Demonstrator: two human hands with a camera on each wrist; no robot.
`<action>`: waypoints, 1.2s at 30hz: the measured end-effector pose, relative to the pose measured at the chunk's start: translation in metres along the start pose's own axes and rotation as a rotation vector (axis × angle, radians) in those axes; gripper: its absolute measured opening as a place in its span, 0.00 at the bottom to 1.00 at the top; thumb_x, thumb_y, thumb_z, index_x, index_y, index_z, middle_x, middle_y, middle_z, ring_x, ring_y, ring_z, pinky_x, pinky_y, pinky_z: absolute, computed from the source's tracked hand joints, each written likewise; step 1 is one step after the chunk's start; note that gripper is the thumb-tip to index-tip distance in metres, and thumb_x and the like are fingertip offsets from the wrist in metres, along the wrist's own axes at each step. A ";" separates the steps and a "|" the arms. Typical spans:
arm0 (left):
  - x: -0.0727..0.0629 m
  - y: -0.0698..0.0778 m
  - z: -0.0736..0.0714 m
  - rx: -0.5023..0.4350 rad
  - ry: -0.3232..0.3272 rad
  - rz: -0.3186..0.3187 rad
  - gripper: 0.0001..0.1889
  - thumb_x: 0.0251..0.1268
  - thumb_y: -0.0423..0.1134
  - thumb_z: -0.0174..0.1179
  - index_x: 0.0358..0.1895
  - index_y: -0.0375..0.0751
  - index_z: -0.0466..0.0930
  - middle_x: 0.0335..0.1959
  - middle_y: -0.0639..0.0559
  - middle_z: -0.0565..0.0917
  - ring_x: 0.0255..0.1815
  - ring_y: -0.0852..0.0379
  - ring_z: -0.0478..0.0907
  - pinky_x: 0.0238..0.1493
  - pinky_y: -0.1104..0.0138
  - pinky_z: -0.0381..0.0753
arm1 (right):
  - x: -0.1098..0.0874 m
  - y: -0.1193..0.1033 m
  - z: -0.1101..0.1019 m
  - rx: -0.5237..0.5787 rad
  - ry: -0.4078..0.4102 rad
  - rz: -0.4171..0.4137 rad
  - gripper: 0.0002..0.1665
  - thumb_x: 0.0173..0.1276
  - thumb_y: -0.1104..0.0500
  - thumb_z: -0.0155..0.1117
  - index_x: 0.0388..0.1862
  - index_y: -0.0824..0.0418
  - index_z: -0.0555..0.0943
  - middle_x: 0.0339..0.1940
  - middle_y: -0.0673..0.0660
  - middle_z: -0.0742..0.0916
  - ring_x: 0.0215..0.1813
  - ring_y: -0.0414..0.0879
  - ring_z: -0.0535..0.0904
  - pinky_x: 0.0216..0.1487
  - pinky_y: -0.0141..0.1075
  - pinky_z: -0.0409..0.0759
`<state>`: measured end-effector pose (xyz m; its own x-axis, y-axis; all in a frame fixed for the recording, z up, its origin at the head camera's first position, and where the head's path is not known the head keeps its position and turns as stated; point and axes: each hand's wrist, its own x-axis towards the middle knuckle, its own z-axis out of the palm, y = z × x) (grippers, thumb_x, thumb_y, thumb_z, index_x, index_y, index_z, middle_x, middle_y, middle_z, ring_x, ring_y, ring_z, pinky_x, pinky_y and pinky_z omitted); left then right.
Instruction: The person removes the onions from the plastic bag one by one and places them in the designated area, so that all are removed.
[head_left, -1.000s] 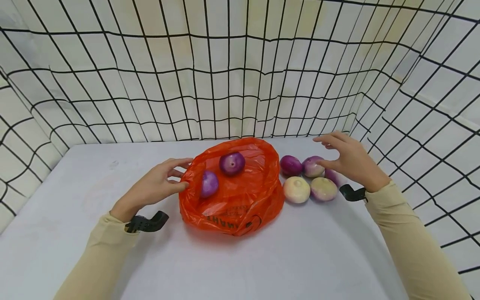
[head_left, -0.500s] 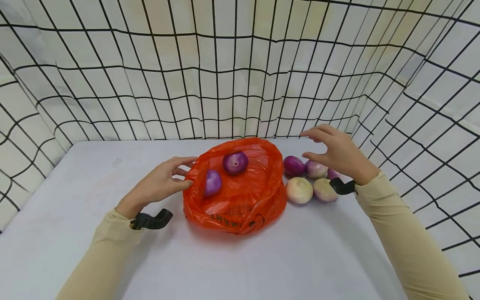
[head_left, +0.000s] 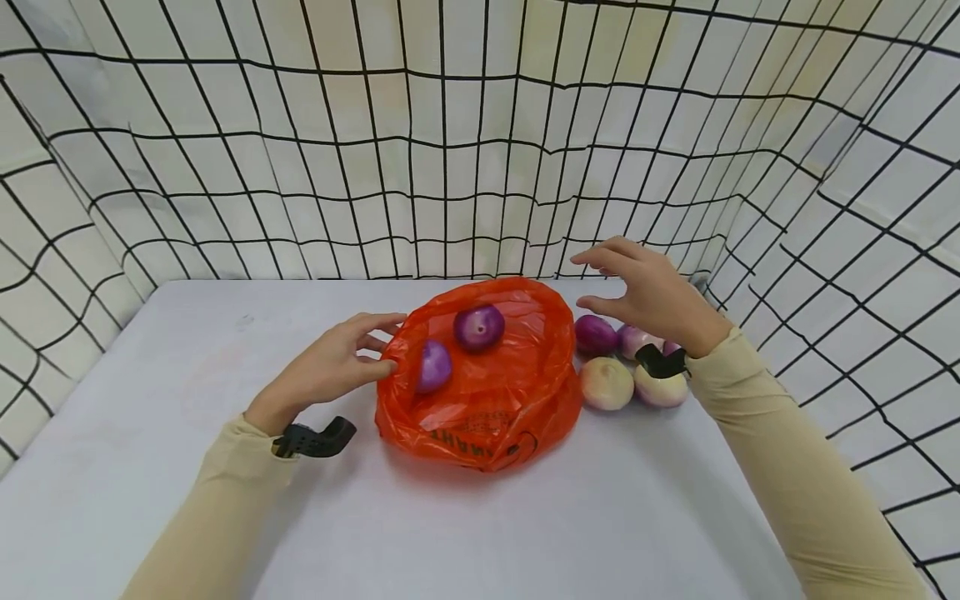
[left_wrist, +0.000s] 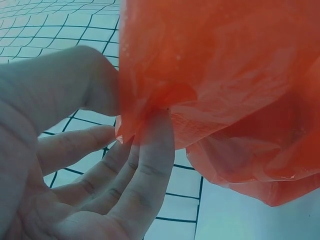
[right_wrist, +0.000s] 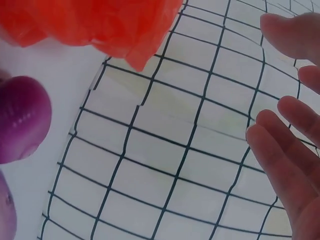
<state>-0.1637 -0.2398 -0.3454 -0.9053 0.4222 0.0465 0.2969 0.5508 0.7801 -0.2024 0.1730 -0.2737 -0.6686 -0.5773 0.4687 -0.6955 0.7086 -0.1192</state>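
An orange plastic bag (head_left: pixel 457 446) stands with its mouth spread on the white table. Two purple onions, one near the back (head_left: pixel 480 328) and one by the left side (head_left: pixel 433 367), lie inside it. My left hand (head_left: pixel 326 367) holds the bag's left edge; in the left wrist view, orange film (left_wrist: pixel 210 60) covers part of the fingers. My right hand (head_left: pixel 645 287) hovers right of the bag's mouth, thumb and fingers apart with nothing between them. Below it sit a dark purple onion (head_left: pixel 596 336), a pale onion (head_left: pixel 607 383) and several others, partly hidden by the wrist.
Black-lined white netting (head_left: pixel 465 167) rises behind the table and along both sides. A black wrist strap piece (head_left: pixel 318 439) sticks out from the left wrist, with a similar one (head_left: pixel 662 362) on the right. White tabletop (head_left: pixel 480 533) extends in front of the bag.
My right hand has moved left, from over the loose onions toward the bag's mouth. My left hand keeps its place at the bag's edge, and the view has shifted slightly.
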 end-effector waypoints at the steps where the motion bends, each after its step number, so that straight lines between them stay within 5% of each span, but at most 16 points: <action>1: 0.000 0.000 0.000 -0.004 -0.002 0.005 0.34 0.70 0.37 0.63 0.78 0.38 0.65 0.70 0.37 0.74 0.65 0.39 0.81 0.60 0.50 0.87 | 0.003 -0.001 0.001 0.000 0.001 -0.009 0.32 0.59 0.58 0.81 0.63 0.56 0.82 0.55 0.58 0.86 0.53 0.53 0.85 0.51 0.49 0.90; 9: -0.001 0.004 0.001 -0.002 -0.008 0.008 0.34 0.70 0.36 0.63 0.78 0.40 0.65 0.70 0.39 0.74 0.66 0.40 0.80 0.61 0.50 0.86 | 0.021 -0.010 0.010 0.050 0.012 -0.087 0.31 0.58 0.59 0.82 0.61 0.59 0.83 0.54 0.59 0.86 0.49 0.52 0.84 0.48 0.47 0.90; 22: -0.002 0.006 -0.001 -0.003 -0.002 0.003 0.34 0.69 0.36 0.62 0.78 0.40 0.65 0.70 0.39 0.74 0.66 0.40 0.80 0.62 0.50 0.86 | 0.060 -0.033 0.034 0.098 -0.091 -0.066 0.27 0.65 0.55 0.77 0.63 0.56 0.82 0.53 0.56 0.85 0.52 0.49 0.82 0.51 0.41 0.88; 36: -0.003 0.004 -0.003 -0.005 0.006 0.012 0.34 0.68 0.35 0.62 0.78 0.40 0.66 0.69 0.40 0.75 0.65 0.41 0.80 0.63 0.51 0.85 | 0.081 -0.050 0.066 0.173 -0.199 -0.021 0.28 0.68 0.55 0.74 0.66 0.55 0.81 0.59 0.56 0.85 0.59 0.53 0.85 0.62 0.47 0.86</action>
<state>-0.1605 -0.2408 -0.3410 -0.9035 0.4244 0.0597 0.3062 0.5419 0.7827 -0.2396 0.0642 -0.2878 -0.6804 -0.6716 0.2932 -0.7328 0.6257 -0.2672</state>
